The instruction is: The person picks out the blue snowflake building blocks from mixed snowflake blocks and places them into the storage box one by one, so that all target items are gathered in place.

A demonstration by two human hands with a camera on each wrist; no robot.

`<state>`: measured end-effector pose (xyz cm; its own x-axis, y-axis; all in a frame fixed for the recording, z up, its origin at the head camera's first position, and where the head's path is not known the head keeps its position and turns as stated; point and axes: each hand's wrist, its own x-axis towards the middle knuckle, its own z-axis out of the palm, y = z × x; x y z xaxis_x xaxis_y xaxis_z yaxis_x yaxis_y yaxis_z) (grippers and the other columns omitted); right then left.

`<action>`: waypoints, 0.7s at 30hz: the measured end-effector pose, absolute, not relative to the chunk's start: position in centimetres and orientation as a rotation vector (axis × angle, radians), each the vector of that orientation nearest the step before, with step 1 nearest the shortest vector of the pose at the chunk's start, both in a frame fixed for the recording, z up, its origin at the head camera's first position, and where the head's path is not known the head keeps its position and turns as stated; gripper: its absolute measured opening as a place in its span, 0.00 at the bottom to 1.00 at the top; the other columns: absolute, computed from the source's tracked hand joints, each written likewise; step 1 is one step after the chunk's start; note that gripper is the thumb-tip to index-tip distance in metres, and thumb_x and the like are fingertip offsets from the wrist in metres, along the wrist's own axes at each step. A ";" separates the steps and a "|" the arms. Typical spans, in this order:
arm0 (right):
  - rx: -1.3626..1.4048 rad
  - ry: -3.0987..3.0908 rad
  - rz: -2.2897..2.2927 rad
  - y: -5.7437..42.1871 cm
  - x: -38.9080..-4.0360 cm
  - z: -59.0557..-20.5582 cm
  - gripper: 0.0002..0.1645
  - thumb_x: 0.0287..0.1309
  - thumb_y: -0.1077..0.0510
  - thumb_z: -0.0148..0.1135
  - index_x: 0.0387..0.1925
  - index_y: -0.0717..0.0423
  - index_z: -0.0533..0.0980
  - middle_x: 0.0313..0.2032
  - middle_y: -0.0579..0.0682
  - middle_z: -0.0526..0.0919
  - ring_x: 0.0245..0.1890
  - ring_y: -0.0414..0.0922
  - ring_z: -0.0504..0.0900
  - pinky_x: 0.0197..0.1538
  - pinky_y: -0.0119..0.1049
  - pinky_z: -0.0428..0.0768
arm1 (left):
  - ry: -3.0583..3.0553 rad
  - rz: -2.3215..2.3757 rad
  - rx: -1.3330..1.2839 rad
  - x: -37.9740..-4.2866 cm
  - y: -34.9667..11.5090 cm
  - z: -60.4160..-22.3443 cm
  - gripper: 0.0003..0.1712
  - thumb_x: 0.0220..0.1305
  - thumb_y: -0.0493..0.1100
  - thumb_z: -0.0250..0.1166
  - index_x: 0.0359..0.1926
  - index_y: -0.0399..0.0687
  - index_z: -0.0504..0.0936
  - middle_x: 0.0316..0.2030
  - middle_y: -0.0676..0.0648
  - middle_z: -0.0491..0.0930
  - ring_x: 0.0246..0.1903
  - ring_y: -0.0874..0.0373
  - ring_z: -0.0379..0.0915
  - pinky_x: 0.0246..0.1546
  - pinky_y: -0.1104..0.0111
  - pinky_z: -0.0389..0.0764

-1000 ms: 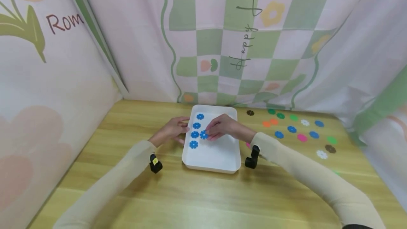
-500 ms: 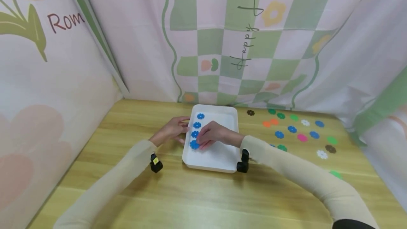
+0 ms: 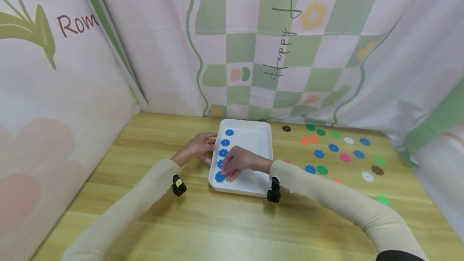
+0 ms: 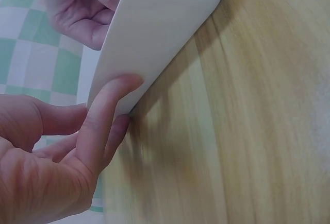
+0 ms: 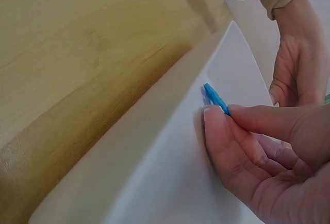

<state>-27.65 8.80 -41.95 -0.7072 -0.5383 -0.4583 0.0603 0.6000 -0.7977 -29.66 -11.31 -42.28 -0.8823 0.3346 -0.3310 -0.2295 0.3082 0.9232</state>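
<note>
My right hand (image 3: 237,163) is over the left near part of a white tray (image 3: 253,184). Between thumb and fingertips it pinches a blue flower-shaped disc (image 5: 215,99), which stands tilted close to the tray's inner wall in the right wrist view. Further blue flower-shaped discs, among them one at the far end (image 3: 229,132), lie in a column along the tray's left side; my fingers partly cover one. At the tray's left edge, my left hand (image 3: 197,146) rests relaxed fingers against the outer wall, with one fingertip at the rim, as the left wrist view shows.
Loose flower-shaped discs in blue, green, orange, pink, white and brown, such as a pink disc (image 3: 345,157), are scattered on the wooden table (image 3: 232,228) right of the tray. A patterned curtain (image 3: 261,51) hangs behind the table's far edge.
My right hand has moved toward me and slightly left with the blue disc, from beside the column to its near end. The left hand stays by the tray's edge.
</note>
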 end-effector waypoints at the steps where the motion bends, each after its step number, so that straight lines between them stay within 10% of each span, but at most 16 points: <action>1: -0.376 2.136 -1.076 8.7 -27.7 -41.9 0.03 0.66 0.65 0.70 0.37 0.63 0.86 0.31 0.55 0.91 0.26 0.44 0.90 0.37 0.37 0.92 | 2.112 1.608 0.090 -29.6 -11.3 -42.2 0.34 0.78 0.31 0.55 0.81 0.43 0.59 0.74 0.30 0.66 0.65 0.34 0.75 0.36 0.59 0.93; 21: -0.576 2.354 -1.044 11.0 -29.3 -39.7 0.05 0.67 0.62 0.70 0.38 0.61 0.84 0.33 0.53 0.89 0.29 0.43 0.87 0.37 0.37 0.92 | 2.158 1.559 0.034 -29.7 -10.9 -42.1 0.35 0.78 0.32 0.56 0.81 0.47 0.60 0.75 0.31 0.65 0.64 0.36 0.76 0.34 0.61 0.93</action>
<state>-29.26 10.97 -39.65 -0.7865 -0.5564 -0.2679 -0.1748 0.6167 -0.7675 -29.71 -10.90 -42.13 -0.8871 0.2892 -0.3597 -0.2506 0.3527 0.9016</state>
